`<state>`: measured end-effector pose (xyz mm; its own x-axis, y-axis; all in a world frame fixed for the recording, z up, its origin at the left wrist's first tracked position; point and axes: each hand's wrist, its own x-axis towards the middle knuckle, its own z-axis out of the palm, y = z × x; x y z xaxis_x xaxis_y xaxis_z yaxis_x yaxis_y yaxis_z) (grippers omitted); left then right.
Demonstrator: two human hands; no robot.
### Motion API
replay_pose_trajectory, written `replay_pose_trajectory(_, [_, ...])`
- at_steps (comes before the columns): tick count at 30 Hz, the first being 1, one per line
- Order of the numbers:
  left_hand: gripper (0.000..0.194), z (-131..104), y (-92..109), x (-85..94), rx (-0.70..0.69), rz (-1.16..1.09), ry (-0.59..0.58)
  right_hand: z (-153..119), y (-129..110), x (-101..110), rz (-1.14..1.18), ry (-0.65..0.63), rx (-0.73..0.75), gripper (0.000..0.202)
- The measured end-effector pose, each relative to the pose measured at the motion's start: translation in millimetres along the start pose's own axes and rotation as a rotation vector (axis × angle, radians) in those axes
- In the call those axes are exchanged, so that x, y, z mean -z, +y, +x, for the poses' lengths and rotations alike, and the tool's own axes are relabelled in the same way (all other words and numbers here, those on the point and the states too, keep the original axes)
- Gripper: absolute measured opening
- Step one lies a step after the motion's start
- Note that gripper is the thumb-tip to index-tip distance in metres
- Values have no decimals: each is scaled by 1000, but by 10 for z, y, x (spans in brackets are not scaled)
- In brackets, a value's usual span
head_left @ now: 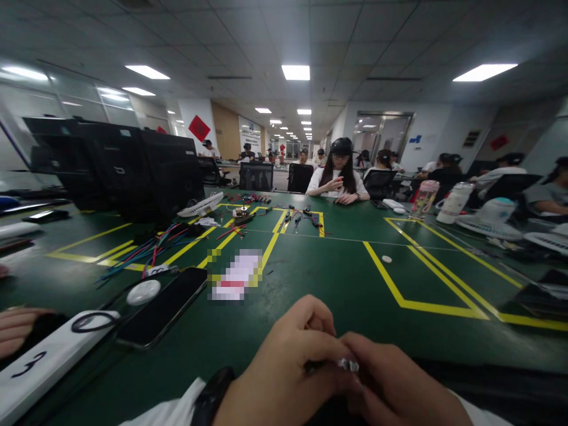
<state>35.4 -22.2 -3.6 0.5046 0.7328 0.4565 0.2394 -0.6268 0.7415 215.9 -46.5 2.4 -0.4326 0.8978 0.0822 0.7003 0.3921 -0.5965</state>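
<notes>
Left hand: the left hand point(284, 367) is seen at the lower edge of the view, fingers curled narrow and closed on a small shiny silver metal part point(348, 365); a black wristband point(213, 395) and a white sleeve are worn at the wrist.
Right hand: the right hand point(394, 384) is pressed against the left, its fingertips pinched on the same silver part.
Held part: the small silver part is gripped between the fingertips of both hands, with a thin dark wire point(313, 367) running out of it toward the left fingers; its exact form cannot be told.
Surface beyond the fingers: a dark green work table marked with yellow tape lines point(355, 278) is spread ahead of the knuckles.
Left of the fingers: a black smartphone lying flat point(162, 307) is placed near the left hand, with a round white puck-shaped object point(142, 291) just beyond it and a white bar marked with a black numeral point(39, 361) farther left.
Ahead of the fingers: a blurred pink-and-white card point(237, 273) is laid on the table, well apart from the hands.
Far left of the fingers: a bundle of red, blue and green wires point(142, 251) is laid across the yellow line.
Opposite side: a seated person in a white shirt point(338, 180) is at work across the table.
Left edge: another person's hand point(18, 328) is rested on the table.
</notes>
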Motion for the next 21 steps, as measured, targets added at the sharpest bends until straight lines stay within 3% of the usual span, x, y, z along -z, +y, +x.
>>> replay_pose_trajectory(2, [23,-60,-63,52,9,-43,-7,100,35,-41,33,16,6,12])
replay_pose_trajectory(4, [30,-174,-138,165,43,-45,-4,117,45,-39,49,39,3,20])
replay_pose_trajectory(6, [20,-319,-229,298,100,73,-17,82,52,-29,79,51,-48,29])
replay_pose_trajectory(8, [11,-457,-334,409,203,280,-98,37,77,-45,132,32,-100,32])
replay_pose_trajectory(10, [17,-556,-439,473,259,429,-226,16,119,-93,160,-8,-109,27])
replay_pose_trajectory(13, [17,-626,-556,492,265,492,-294,46,187,-176,109,-13,-36,19])
replay_pose_trajectory(16, [16,-654,-603,477,238,493,-276,99,214,-198,71,14,25,17])
replay_pose_trajectory(21, [20,-674,-648,471,210,423,-233,147,233,-116,10,-42,81,18])
